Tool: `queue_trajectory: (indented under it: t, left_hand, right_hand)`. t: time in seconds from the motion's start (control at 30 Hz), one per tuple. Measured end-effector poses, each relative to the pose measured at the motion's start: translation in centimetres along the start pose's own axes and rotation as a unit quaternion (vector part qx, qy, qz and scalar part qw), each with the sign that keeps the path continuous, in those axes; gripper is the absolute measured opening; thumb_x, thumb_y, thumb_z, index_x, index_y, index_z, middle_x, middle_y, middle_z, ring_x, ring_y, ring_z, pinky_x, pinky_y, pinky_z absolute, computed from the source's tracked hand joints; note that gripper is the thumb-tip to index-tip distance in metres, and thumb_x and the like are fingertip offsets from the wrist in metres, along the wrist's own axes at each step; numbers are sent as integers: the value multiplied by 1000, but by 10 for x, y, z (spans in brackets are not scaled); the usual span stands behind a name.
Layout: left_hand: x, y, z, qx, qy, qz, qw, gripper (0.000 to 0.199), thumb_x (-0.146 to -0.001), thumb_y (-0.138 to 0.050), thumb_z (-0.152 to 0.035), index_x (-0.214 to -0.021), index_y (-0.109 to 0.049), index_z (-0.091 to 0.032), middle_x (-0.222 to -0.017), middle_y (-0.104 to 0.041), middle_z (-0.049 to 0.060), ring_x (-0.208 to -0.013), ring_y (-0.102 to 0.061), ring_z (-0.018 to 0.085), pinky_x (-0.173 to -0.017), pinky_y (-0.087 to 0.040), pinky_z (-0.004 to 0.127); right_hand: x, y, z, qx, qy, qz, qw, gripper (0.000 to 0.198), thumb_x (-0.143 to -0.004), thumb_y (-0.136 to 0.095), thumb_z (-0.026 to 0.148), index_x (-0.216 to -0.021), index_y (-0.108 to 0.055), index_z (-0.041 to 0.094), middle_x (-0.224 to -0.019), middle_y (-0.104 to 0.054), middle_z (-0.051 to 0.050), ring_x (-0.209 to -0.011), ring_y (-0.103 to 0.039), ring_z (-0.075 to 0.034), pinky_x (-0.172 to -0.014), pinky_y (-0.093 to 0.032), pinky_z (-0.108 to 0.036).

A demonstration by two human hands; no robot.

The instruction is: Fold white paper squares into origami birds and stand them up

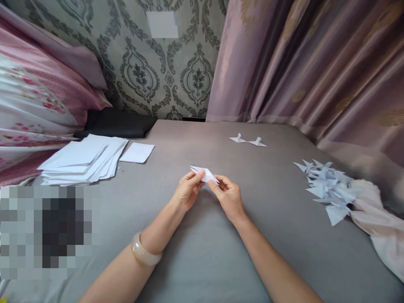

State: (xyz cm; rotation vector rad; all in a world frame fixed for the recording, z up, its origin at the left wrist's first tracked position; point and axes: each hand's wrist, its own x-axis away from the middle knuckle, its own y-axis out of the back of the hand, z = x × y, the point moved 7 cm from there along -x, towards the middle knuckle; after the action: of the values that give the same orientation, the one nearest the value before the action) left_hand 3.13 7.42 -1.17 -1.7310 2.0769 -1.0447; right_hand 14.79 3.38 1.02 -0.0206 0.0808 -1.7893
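Observation:
Between my two hands is a small piece of folded white paper (207, 175), pointed at both ends and held just above the grey sheet. My left hand (188, 188) pinches its left part between thumb and fingers. On the right end, my right hand (229, 196) has its thumb on the near side and its fingers behind. Some of the fingers are hidden behind the paper and the palms. A pale bangle (145, 250) circles my left wrist.
A stack of white paper (78, 162) lies at left, with a single white sheet (137, 152) beside it. Two folded paper birds (248, 140) sit far right of centre. Several more are heaped in a pile (331, 185) at right, against pale cloth (369, 202). Black fabric (116, 122) lies behind the stack.

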Motion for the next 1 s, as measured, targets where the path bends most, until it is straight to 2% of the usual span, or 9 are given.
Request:
queue_trajectory:
  t: [0.2,0.47,0.53,0.63,0.73,1.0]
  left_hand:
    - [2,-3,3,30,9,11,999,24,-64,-83,-26,-79,-68,-14,-80,-68,2,-74,-62,10,-73,-47,22]
    - [0,2,5,27,9,-20,999,28,-63,-83,-28,-81,-67,-15,-80,-68,1,-71,-62,10,-68,-46,20]
    - [0,5,3,17,2,-32,999,29,-63,-83,-29,-82,-67,-15,-80,-68,1,-70,-61,9,-65,-45,19]
    - [0,7,0,-5,-13,-44,999,28,-63,-83,-29,-81,-67,-14,-78,-67,1,-67,-60,8,-62,-43,18]
    - [3,7,-2,-37,-29,-56,997,27,-63,-82,-29,-79,-67,-14,-74,-65,0,-64,-57,8,-61,-41,20]
    - [6,1,-4,-81,-73,-53,993,27,-64,-79,-31,-78,-63,-14,-74,-60,0,-63,-52,9,-62,-39,23]
  right_hand:
    - [1,3,2,16,31,-28,999,23,-75,-69,37,-88,-69,18,-85,-71,-3,-76,-64,-17,-73,-50,-30]
    - [0,4,5,-16,17,-21,1000,26,-72,-72,34,-93,-69,19,-88,-71,-3,-78,-64,-16,-74,-49,-29]
    - [-1,4,4,-45,-9,4,999,28,-72,-72,37,-94,-69,19,-90,-71,-4,-79,-63,-16,-71,-48,-27]
    - [-1,5,-4,-77,-94,34,992,29,-74,-67,45,-85,-71,17,-81,-70,-4,-71,-61,-14,-63,-45,-25]
    - [0,5,-13,-78,-152,46,984,28,-68,-73,43,-77,-71,16,-73,-68,-3,-64,-59,-12,-59,-44,-24]
    - [4,-2,-19,-62,-184,43,980,28,-61,-78,38,-76,-72,15,-71,-68,-3,-61,-61,-10,-55,-45,-20]
